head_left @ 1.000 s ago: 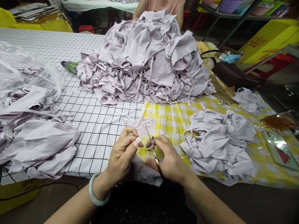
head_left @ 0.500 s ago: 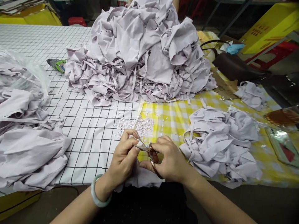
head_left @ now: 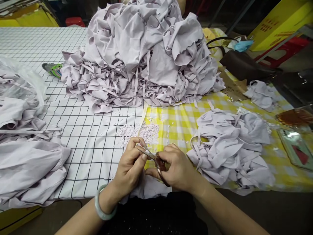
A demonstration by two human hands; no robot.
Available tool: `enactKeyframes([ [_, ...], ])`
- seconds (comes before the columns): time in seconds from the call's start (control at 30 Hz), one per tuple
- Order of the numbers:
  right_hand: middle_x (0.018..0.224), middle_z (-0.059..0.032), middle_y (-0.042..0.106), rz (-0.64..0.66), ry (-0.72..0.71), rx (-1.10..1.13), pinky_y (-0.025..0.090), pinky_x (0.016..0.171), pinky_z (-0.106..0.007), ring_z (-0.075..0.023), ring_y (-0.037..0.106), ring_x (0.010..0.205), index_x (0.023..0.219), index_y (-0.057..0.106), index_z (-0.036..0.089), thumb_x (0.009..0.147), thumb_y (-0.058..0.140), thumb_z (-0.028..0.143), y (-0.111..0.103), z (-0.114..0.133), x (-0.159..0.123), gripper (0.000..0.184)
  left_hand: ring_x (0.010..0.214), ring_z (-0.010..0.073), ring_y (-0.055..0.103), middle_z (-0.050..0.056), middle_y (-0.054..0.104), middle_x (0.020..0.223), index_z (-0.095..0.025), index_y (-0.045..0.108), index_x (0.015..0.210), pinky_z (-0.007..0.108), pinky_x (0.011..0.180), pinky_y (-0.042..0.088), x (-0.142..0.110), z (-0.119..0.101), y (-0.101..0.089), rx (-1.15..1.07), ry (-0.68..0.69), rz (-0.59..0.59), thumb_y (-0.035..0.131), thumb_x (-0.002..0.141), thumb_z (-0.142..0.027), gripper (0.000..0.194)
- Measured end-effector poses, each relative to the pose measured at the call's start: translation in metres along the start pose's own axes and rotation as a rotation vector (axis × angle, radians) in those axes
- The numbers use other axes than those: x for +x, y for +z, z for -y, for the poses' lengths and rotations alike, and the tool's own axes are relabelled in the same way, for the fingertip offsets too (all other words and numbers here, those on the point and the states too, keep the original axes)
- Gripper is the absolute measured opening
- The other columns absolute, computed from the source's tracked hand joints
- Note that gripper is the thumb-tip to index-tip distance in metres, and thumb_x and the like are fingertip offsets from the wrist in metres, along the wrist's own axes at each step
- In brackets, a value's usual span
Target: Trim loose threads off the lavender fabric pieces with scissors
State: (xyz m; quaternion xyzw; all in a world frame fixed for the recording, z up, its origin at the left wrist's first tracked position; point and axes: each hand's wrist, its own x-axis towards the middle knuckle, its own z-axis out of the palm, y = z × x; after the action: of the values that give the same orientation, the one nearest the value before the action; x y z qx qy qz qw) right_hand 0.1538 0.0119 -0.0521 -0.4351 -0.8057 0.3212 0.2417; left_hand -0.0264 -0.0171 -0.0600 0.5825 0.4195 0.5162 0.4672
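Observation:
My right hand is closed around the handles of a pair of scissors, whose blades stand slightly apart and point up and left. My left hand is closed in a pinch on a pale lilac fabric piece, which hangs below at the table edge. The blades lie at my left fingertips; the bit of cloth between them is mostly hidden by the fingers. Just beyond my hands, small fabric clippings are scattered where the two table covers meet.
A big heap of lilac fabric rises at the back. Smaller piles lie left and right, the left one beside a clear plastic bag. At far right are a phone and a dark brown bag.
The view has shifted slightly, so the heap sits a little further left. My hands hold nearly the same pose, with the scissor blades still at my left fingertips.

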Motion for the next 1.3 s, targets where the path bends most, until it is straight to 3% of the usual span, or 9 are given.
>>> enactKeyframes([
  [0.37, 0.051, 0.0014, 0.049, -0.046, 0.031, -0.117, 0.034, 0.058, -0.027, -0.0115, 0.044, 0.053, 0.052, 0.050, 0.018, 0.088, 0.068, 0.060, 0.007, -0.028, -0.010, 0.058, 0.104, 0.0204, 0.043, 0.005, 0.052, 0.092, -0.021, 0.064, 0.088, 0.032, 0.091, 0.039, 0.011, 0.008, 0.006, 0.061, 0.010, 0.091, 0.048, 0.103, -0.019, 0.023],
  [0.57, 0.063, -0.0014, 0.058, -0.023, 0.283, 0.181, 0.043, 0.056, -0.029, -0.0156, 0.055, 0.059, 0.067, 0.060, 0.020, 0.081, 0.070, 0.070, -0.010, -0.038, -0.014, 0.053, 0.104, 0.0200, 0.048, 0.006, 0.050, 0.101, -0.020, 0.068, 0.084, 0.032, 0.088, 0.042, 0.009, 0.004, 0.002, -0.036, -0.100, 0.056, 0.054, 0.100, -0.023, 0.022],
  [0.67, 0.099, -0.0079, 0.066, -0.011, 0.262, 0.379, 0.054, 0.074, -0.034, -0.0228, 0.066, 0.089, 0.097, 0.061, 0.022, 0.081, 0.069, 0.070, -0.021, -0.035, -0.027, 0.052, 0.084, 0.0151, 0.050, 0.006, 0.050, 0.105, -0.019, 0.070, 0.082, 0.028, 0.069, 0.041, 0.005, -0.011, -0.015, -0.120, -0.180, -0.004, 0.057, 0.097, -0.024, 0.021],
  [0.77, 0.117, -0.0094, 0.061, 0.117, 0.151, 0.390, 0.055, 0.089, -0.039, -0.0261, 0.063, 0.108, 0.108, 0.052, 0.025, 0.076, 0.080, 0.061, -0.015, -0.028, -0.046, 0.056, 0.064, 0.0088, 0.041, 0.005, 0.050, 0.103, -0.017, 0.071, 0.077, 0.026, 0.055, 0.033, 0.001, -0.023, -0.040, -0.149, -0.201, -0.159, 0.058, 0.094, -0.021, 0.021],
  [0.87, 0.108, -0.0079, 0.063, 0.188, -0.025, 0.228, 0.054, 0.088, -0.042, -0.0268, 0.061, 0.103, 0.100, 0.049, 0.024, 0.078, 0.084, 0.040, 0.007, -0.025, -0.063, 0.044, 0.058, 0.0069, 0.039, 0.005, 0.052, 0.101, -0.015, 0.067, 0.070, 0.026, 0.051, 0.028, -0.003, -0.020, -0.069, -0.119, -0.188, -0.346, 0.060, 0.088, -0.019, 0.020],
  [0.97, 0.096, -0.0072, 0.063, 0.057, -0.128, 0.068, 0.051, 0.086, -0.042, -0.0263, 0.059, 0.097, 0.092, 0.049, 0.023, 0.088, 0.066, 0.017, 0.025, -0.030, -0.070, 0.018, 0.055, 0.0072, 0.039, 0.005, 0.054, 0.094, -0.015, 0.061, 0.064, 0.027, 0.049, 0.023, -0.008, -0.004, -0.100, -0.037, -0.219, -0.457, 0.060, 0.083, -0.023, 0.021],
  [1.13, 0.080, -0.0006, 0.056, 0.034, 0.096, 0.117, 0.046, 0.065, -0.029, -0.0160, 0.054, 0.069, 0.084, 0.047, 0.022, 0.086, 0.058, 0.012, 0.019, -0.029, -0.061, 0.015, 0.069, 0.0186, 0.051, 0.004, 0.054, 0.075, -0.019, 0.057, 0.064, 0.033, 0.064, 0.038, -0.022, 0.014, -0.141, 0.577, -0.352, -0.436, 0.066, 0.079, -0.035, 0.024],
  [1.23, 0.080, 0.0004, 0.056, 0.001, 0.172, 0.251, 0.044, 0.061, -0.026, -0.0132, 0.052, 0.065, 0.081, 0.047, 0.023, 0.086, 0.061, 0.017, 0.010, -0.013, -0.045, 0.015, 0.097, 0.0282, 0.053, 0.009, 0.058, 0.094, -0.020, 0.058, 0.074, 0.043, 0.090, 0.041, -0.040, 0.001, -0.126, 0.893, -0.082, -0.609, 0.078, 0.071, -0.030, 0.022],
  [1.3, 0.080, 0.0007, 0.056, -0.066, 0.176, 0.383, 0.045, 0.060, -0.026, -0.0125, 0.052, 0.065, 0.081, 0.046, 0.023, 0.086, 0.062, 0.021, 0.008, 0.004, -0.034, 0.018, 0.095, 0.0264, 0.053, 0.008, 0.057, 0.090, -0.021, 0.059, 0.078, 0.041, 0.088, 0.042, -0.056, -0.012, -0.095, 0.753, 0.033, -0.544, 0.075, 0.079, -0.031, 0.019],
])
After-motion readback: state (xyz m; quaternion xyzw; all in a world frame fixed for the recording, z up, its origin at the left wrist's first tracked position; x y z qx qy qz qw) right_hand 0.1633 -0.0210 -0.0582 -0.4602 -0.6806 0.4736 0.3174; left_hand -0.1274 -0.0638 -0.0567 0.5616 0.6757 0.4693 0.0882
